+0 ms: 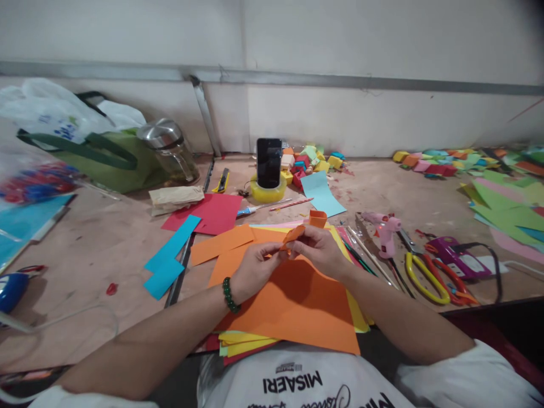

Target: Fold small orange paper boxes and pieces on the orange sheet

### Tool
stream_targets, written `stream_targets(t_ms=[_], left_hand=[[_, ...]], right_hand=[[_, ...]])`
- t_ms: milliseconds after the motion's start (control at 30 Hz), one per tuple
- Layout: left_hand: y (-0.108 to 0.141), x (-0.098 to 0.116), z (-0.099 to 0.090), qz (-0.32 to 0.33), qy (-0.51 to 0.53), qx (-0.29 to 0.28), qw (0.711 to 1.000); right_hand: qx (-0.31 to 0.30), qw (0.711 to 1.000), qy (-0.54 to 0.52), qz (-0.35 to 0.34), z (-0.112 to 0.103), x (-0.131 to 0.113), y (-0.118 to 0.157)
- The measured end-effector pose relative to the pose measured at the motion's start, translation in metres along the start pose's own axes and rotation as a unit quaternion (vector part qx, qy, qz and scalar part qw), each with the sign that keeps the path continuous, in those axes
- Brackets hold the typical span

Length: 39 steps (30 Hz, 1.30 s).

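Note:
Both my hands meet over a stack of coloured paper topped by an orange sheet (310,306). Between their fingertips is a small folded piece of orange paper (293,235). My left hand (257,266), with a green bead bracelet (229,294) at the wrist, pinches its lower end. My right hand (321,249) grips it from the other side, hiding part of it. Just beyond the right fingers stands a small folded orange paper box (318,218). Orange strips (223,243) lie left of my hands.
A pink glue gun (386,232) and yellow-handled scissors (427,277) lie right. A phone (269,163) stands in a yellow tape roll (267,190), near several paper boxes (321,165). Blue strips (172,243), a red sheet (216,212) and a glass jar (172,153) are left.

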State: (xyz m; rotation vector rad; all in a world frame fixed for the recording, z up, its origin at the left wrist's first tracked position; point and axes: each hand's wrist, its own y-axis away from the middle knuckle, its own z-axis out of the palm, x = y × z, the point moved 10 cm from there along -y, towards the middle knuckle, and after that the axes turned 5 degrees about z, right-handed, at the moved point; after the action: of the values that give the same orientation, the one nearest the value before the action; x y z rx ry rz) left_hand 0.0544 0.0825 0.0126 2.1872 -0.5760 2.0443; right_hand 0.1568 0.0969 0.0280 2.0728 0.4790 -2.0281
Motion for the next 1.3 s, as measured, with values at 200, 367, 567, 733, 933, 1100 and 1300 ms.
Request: stream_targets(t_ms=[200, 367, 567, 733, 933, 1100, 1300], left_hand=[[0.002, 0.011, -0.004, 0.050, -0.058, 0.017, 0.997], [0.004, 0.010, -0.010, 0.057, -0.054, 0.045, 0.996], [0.005, 0.008, -0.014, 0.062, -0.046, 0.064, 0.995], [0.005, 0.006, -0.018, 0.035, -0.014, 0.083, 0.996], [0.006, 0.020, -0.015, 0.064, -0.062, 0.069, 0.994], [0.007, 0.013, -0.016, 0.050, -0.062, 0.078, 0.994], [0.005, -0.005, -0.011, -0.015, 0.016, 0.067, 0.997]], right_hand=[[0.002, 0.997, 0.067, -0.039, -0.002, -0.011, 0.001], [-0.003, 0.984, 0.149, -0.102, 0.000, -0.026, 0.006], [0.012, 0.923, 0.272, -0.271, 0.010, -0.055, 0.025], [0.015, 0.878, 0.335, -0.342, 0.016, -0.059, 0.036], [0.030, 0.875, 0.338, -0.346, 0.012, -0.063, 0.035], [0.020, 0.854, 0.376, -0.359, 0.021, -0.061, 0.041], [0.027, 0.752, 0.498, -0.431, 0.047, -0.060, 0.060]])
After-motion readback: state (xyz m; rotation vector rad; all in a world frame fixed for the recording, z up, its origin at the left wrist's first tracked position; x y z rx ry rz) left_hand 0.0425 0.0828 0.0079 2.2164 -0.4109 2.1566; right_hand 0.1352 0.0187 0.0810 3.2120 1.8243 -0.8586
